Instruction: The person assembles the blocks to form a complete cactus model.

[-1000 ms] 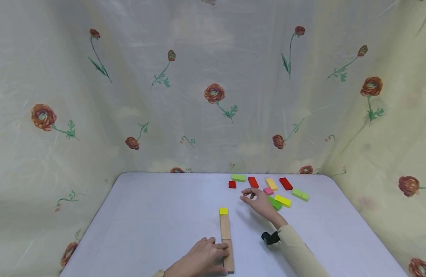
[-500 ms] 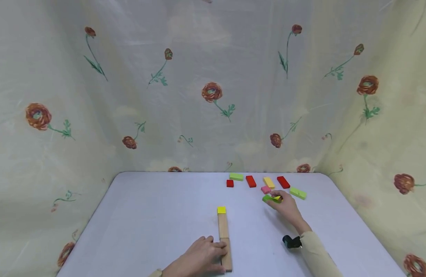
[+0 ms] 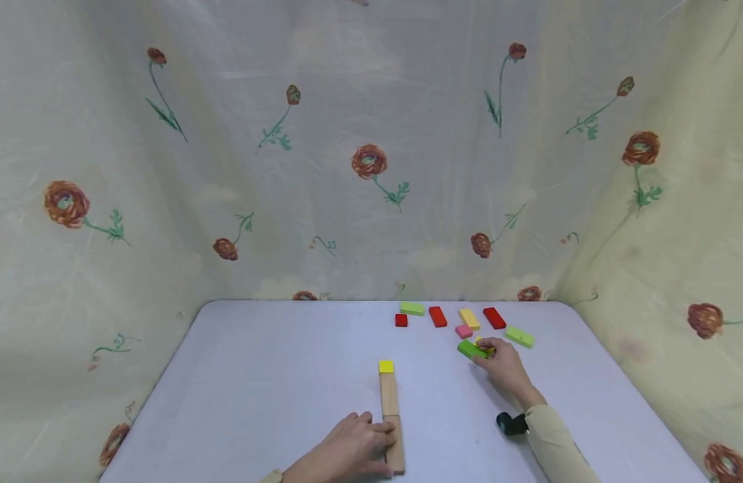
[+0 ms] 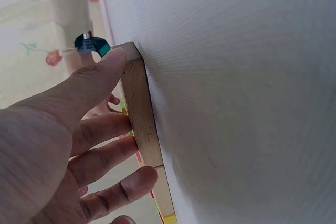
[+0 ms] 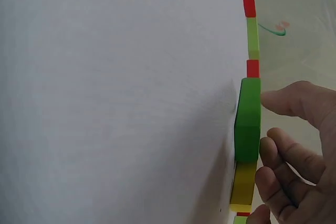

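Observation:
My left hand (image 3: 353, 443) holds the nearest plain wooden block (image 3: 394, 449), thumb at its near end and fingers along it. In the left wrist view, the thumb lies on the end of this block (image 4: 139, 108). Beyond it, in line, lie a second wooden block (image 3: 389, 394) and a yellow piece (image 3: 386, 366). My right hand (image 3: 504, 367) is over a green block (image 3: 470, 349) and a yellow block behind it, partly hidden by fingers. In the right wrist view, thumb and fingers are spread apart right at the top of the green block (image 5: 248, 119), beside the yellow block (image 5: 243, 182).
Around the right hand lie a pink block (image 3: 464, 331), a pale yellow block (image 3: 469, 319), red blocks (image 3: 494, 318) and light green blocks (image 3: 519, 337). A small red block (image 3: 401, 320) lies farther left. A flowered curtain (image 3: 371, 228) stands behind the white table (image 3: 274, 376).
My right hand has moved right, from beside the coloured blocks to over the green and yellow ones, its fingers shifting slightly there. The left hand stays on the wooden block.

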The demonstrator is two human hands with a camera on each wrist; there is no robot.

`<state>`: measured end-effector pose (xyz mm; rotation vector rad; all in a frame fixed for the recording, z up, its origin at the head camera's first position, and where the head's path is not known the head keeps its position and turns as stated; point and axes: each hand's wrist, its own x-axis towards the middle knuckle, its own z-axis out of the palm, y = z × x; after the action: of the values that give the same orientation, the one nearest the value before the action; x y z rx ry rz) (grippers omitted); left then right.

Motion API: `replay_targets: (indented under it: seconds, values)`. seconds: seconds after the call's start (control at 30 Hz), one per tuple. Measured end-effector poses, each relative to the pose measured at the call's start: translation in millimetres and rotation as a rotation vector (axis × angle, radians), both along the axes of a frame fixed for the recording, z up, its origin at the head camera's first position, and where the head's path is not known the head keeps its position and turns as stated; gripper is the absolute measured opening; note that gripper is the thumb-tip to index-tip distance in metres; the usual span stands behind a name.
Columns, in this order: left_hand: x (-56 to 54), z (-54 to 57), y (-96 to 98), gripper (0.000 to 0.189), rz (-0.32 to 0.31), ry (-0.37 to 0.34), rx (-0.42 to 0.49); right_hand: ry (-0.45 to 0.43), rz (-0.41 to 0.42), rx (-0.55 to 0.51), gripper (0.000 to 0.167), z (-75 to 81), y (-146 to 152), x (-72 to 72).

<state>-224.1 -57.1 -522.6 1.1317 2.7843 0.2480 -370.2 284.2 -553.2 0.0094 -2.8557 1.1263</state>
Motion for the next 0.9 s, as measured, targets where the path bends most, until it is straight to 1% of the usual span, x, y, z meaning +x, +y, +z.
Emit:
replay_targets:
  seconds: [0.07, 0.2, 0.47, 0.63, 0.77, 0.9]
  values:
    - [-0.1, 0.0, 0.3, 0.051, 0.001, 0.001, 0.000, 0.006, 0.001, -0.001, 0.039, 0.6, -0.6, -0.2]
    - [0.0, -0.3, 0.5, 0.052, -0.005, 0.010, 0.006, -0.010, -0.011, 0.006, 0.039, 1.4, -1.6, -0.5]
    - [1.0, -1.9, 1.3, 0.051, -0.011, -0.006, 0.019, -0.026, -0.030, 0.050, 0.037, 0.2, -3.6, 2.1]
    - [0.8, -1.1, 1.3, 0.051, -0.003, -0.004, 0.009, -0.024, -0.044, 0.053, 0.036, 3.7, -6.3, 4.1]
    - [0.5, -0.9, 0.5, 0.051, 0.006, -0.003, 0.009, -0.016, -0.010, 0.061, 0.037, 5.0, -8.5, 5.5]
    - [1.0, -1.7, -0.6, 0.052, 0.007, 0.003, 0.008, -0.016, 0.032, 0.086, 0.035, 2.7, -11.2, 5.9]
